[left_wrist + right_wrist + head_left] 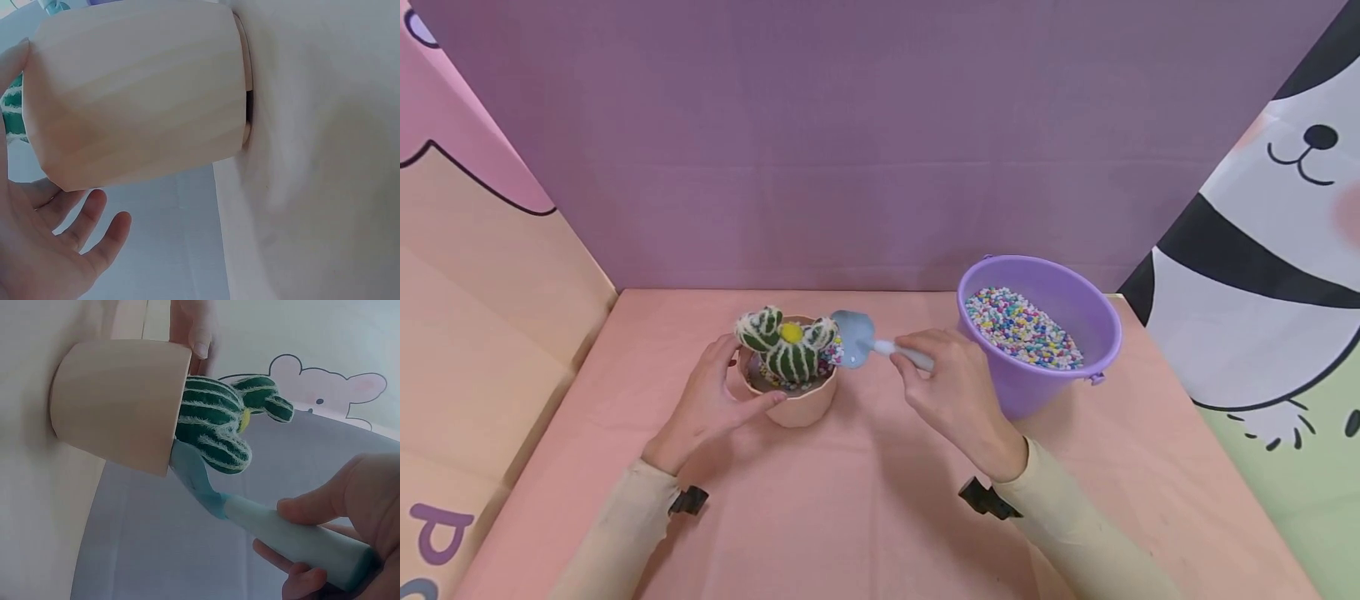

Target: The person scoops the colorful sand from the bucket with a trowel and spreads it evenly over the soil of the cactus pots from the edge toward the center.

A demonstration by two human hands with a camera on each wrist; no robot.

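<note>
A peach flowerpot point(802, 410) stands on the table, holding a fuzzy green toy cactus point(793, 362) with a yellow tuft. My left hand point(703, 412) grips the pot at its rim, thumb on the near side and fingers round the left side. In my right hand point(951, 383) is the handle of a light blue toy trowel point(855, 332). Its blade tilts down onto the pot's right rim, beside the cactus. Colourful small beads point(832, 351) lie at the blade's tip. In the right wrist view the trowel blade point(190, 472) meets the rim.
A purple bucket point(1022, 390), partly filled with multicoloured beads point(1018, 329), stands right of the pot, behind my right hand. Pink cloth covers the table point(820, 517). A purple backdrop point(850, 150) rises behind, with printed panels at both sides.
</note>
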